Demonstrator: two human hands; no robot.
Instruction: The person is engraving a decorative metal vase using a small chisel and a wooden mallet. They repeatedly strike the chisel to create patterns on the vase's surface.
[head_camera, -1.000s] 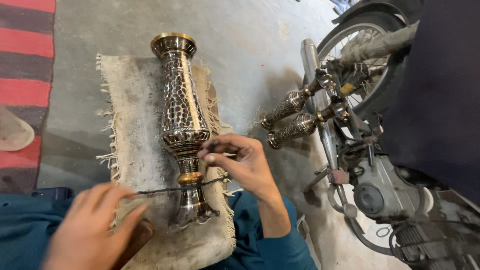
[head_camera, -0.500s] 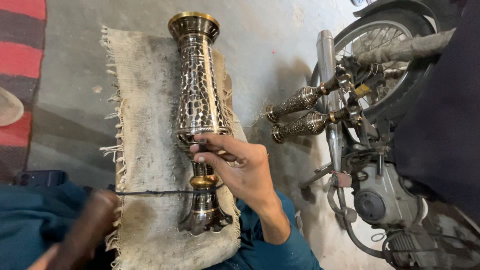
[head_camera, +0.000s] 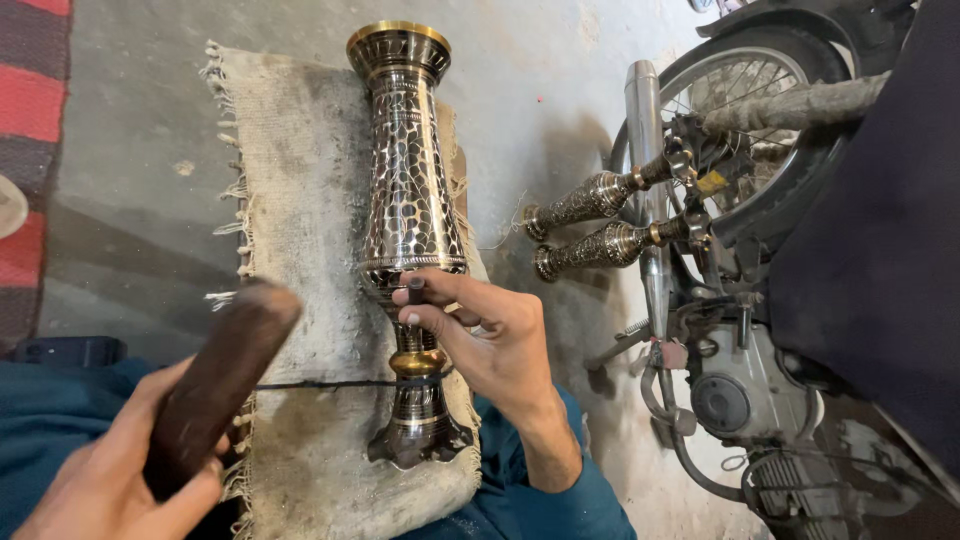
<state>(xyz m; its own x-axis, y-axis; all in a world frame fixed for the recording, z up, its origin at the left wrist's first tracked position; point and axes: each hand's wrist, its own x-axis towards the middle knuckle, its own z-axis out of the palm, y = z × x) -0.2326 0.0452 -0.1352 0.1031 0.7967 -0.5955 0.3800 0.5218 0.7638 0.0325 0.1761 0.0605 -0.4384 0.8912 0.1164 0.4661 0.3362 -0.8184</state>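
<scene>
Vase (head_camera: 410, 200) lies on cloth (head_camera: 300, 180), mouth at 12 o'clock. Right hand (head_camera: 490, 340) pinches a small tool (head_camera: 415, 290) against its neck; tip hidden. Left hand (head_camera: 110, 480), cut off at 7 o'clock, grips blurred mallet (head_camera: 220, 370).

Concrete floor (head_camera: 150, 130) carries a frayed cloth pad (head_camera: 300, 200).
</scene>
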